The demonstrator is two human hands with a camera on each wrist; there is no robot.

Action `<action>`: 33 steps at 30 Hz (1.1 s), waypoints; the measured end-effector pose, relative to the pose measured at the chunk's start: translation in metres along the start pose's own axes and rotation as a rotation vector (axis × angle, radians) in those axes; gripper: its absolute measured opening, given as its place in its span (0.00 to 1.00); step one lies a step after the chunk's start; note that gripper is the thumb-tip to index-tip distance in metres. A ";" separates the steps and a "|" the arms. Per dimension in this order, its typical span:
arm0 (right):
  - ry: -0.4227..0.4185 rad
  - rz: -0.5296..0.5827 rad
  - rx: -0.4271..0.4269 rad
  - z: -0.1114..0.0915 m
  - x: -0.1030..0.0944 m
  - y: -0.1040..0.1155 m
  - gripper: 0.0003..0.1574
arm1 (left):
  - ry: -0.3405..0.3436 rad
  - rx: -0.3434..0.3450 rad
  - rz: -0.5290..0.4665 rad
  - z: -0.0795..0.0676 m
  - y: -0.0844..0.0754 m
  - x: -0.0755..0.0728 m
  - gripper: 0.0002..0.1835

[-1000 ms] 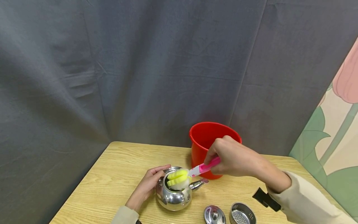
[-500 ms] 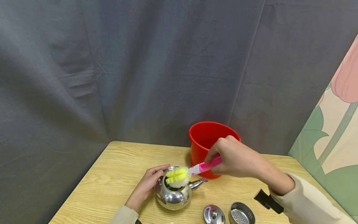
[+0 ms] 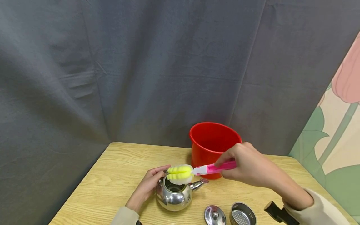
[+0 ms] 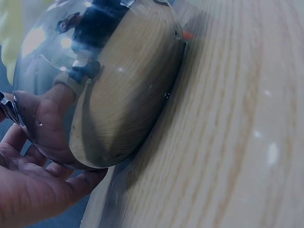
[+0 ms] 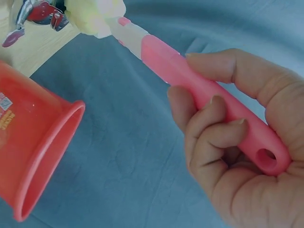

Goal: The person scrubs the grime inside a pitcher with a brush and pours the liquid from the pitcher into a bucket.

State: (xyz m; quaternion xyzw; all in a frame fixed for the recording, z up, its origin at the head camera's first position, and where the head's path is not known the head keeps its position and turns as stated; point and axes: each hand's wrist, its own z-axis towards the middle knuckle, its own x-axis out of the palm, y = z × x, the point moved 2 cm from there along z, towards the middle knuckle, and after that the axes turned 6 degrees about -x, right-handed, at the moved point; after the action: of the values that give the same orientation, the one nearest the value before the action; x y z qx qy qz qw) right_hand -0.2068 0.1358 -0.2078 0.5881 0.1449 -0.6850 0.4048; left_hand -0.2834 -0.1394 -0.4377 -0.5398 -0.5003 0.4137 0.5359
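Observation:
A shiny steel teapot stands uncovered on the table, its short spout pointing right. My left hand grips its left side near the handle; in the left wrist view, curled fingers touch the handle and the round body. My right hand holds a sponge bottle brush by its pink handle. The brush's yellow-and-white sponge head sits just above the teapot's round opening, almost level. Part of the handle is hidden behind the sponge and my left hand.
Behind the right hand stands a red bucket. A round steel lid and a perforated strainer basket lie at the table's front, right of the teapot. A grey curtain hangs behind the wooden table.
The right hand has shifted right and slightly down, drawing the brush head up out of the teapot's mouth and turning it more level. The left hand and teapot stay in place.

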 end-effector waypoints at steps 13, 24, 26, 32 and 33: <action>-0.155 0.030 0.179 -0.041 0.025 -0.005 0.13 | -0.025 0.008 0.025 0.000 0.000 -0.001 0.24; -0.176 0.211 0.472 -0.076 0.054 -0.016 0.17 | -0.004 -0.002 0.012 0.000 0.000 0.001 0.23; -0.196 0.237 0.489 -0.080 0.059 -0.018 0.16 | -0.003 -0.009 0.006 0.001 0.000 0.000 0.23; -0.254 0.249 0.540 -0.091 0.070 -0.022 0.17 | -0.006 -0.003 0.013 0.002 0.003 0.000 0.23; -0.259 0.256 0.586 -0.093 0.071 -0.022 0.18 | -0.011 -0.001 0.011 0.002 0.003 0.001 0.23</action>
State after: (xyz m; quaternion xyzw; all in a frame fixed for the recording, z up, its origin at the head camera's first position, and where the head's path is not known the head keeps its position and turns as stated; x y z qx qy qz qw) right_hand -0.1569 0.1851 -0.3044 0.6010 -0.1855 -0.7101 0.3165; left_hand -0.2850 -0.1382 -0.4403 -0.5405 -0.5004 0.4196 0.5304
